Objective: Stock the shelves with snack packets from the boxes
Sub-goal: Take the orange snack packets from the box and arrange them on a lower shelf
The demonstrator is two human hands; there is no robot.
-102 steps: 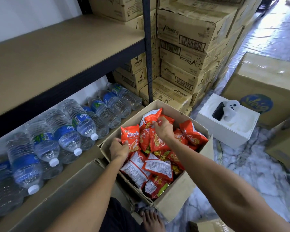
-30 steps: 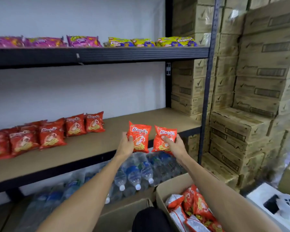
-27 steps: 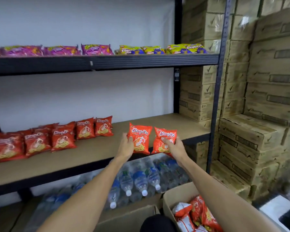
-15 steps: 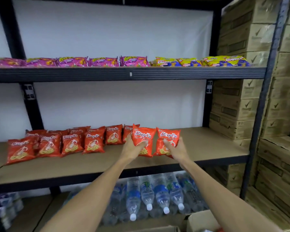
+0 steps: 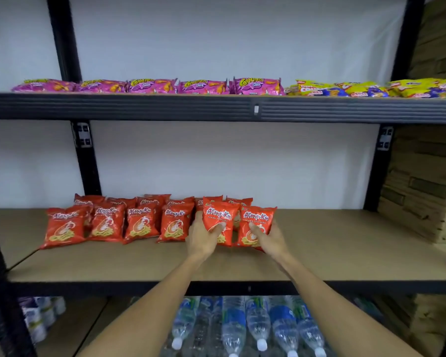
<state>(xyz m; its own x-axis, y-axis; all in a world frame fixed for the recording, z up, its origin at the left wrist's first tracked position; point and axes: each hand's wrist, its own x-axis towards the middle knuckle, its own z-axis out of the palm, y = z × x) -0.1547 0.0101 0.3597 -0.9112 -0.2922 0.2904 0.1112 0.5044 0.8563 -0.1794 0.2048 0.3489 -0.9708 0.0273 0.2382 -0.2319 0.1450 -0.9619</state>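
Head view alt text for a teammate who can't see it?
The left hand and right hand each hold an orange-red snack packet upright at the right end of a matching row on the brown middle shelf. Pink packets and yellow packets line the shelf above; clear water bottles lie below.

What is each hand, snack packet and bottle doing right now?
left hand: holds the left packet, upright
right hand: holds the right packet, upright
red packet row: standing, leaning back, on the middle shelf
pink packets: lying in a row on the top shelf
yellow packets: lying beside them, same shelf
water bottles: lying down, caps on
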